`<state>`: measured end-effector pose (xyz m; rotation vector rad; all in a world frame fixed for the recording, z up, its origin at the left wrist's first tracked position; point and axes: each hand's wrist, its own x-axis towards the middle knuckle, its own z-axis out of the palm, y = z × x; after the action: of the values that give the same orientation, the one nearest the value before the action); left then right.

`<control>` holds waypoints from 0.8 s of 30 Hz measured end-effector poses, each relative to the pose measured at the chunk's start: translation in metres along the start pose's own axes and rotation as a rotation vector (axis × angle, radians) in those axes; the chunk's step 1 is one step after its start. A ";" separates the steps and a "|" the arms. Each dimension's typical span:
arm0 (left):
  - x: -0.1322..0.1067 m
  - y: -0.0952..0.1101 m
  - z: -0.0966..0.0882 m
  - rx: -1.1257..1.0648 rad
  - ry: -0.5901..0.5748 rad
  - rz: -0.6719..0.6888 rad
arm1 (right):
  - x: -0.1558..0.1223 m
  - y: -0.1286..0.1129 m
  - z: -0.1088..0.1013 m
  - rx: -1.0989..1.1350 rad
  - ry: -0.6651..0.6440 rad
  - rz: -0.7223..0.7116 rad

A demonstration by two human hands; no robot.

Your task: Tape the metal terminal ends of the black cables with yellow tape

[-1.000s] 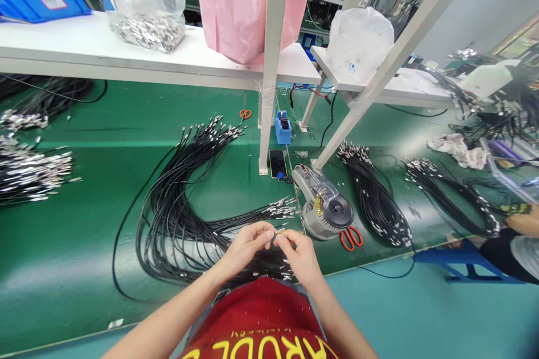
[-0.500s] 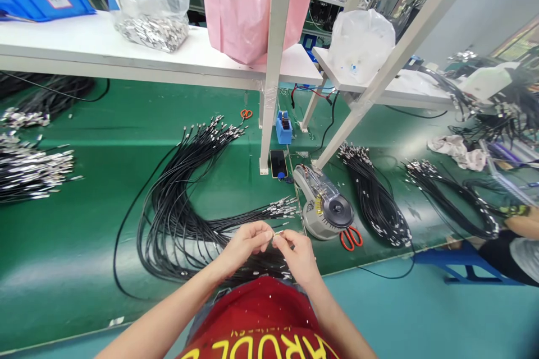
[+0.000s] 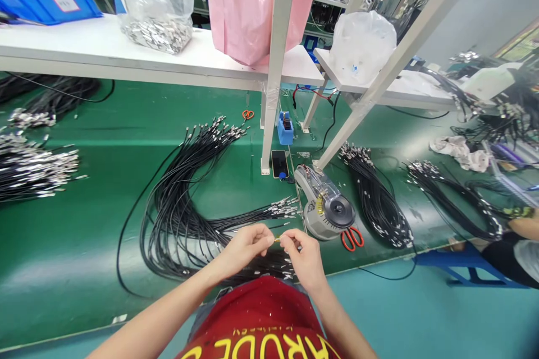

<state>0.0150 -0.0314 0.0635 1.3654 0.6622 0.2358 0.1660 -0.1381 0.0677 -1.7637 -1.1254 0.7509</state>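
Over green worktop (image 3: pixel 233 179), both hands (image 3: pixel 250 244) (image 3: pixel 306 255) nearly meet, pinching a yellowish piece (image 3: pixel 277 239).

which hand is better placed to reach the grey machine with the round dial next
Right, likely: the right hand sits closer to the grey machine, while the left hand is farther away, near the black cables. A small yellowish piece shows between them.

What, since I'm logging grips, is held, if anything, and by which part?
A tiny yellowish piece, seemingly by opposite ends: one in the left hand, one in the right hand.
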 end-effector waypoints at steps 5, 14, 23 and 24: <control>0.000 0.002 0.005 -0.051 -0.052 0.029 | -0.003 -0.007 -0.003 -0.023 0.030 -0.035; 0.009 -0.008 0.019 -0.243 0.064 0.061 | -0.008 0.000 -0.004 -0.083 0.073 -0.002; 0.006 -0.021 0.014 0.480 0.236 0.726 | -0.005 0.006 0.006 0.148 0.077 0.156; 0.006 -0.025 0.012 0.583 0.244 0.822 | -0.004 0.008 0.007 0.178 0.078 0.167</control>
<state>0.0209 -0.0440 0.0389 2.1541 0.3348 0.9308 0.1610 -0.1410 0.0579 -1.7339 -0.8395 0.8478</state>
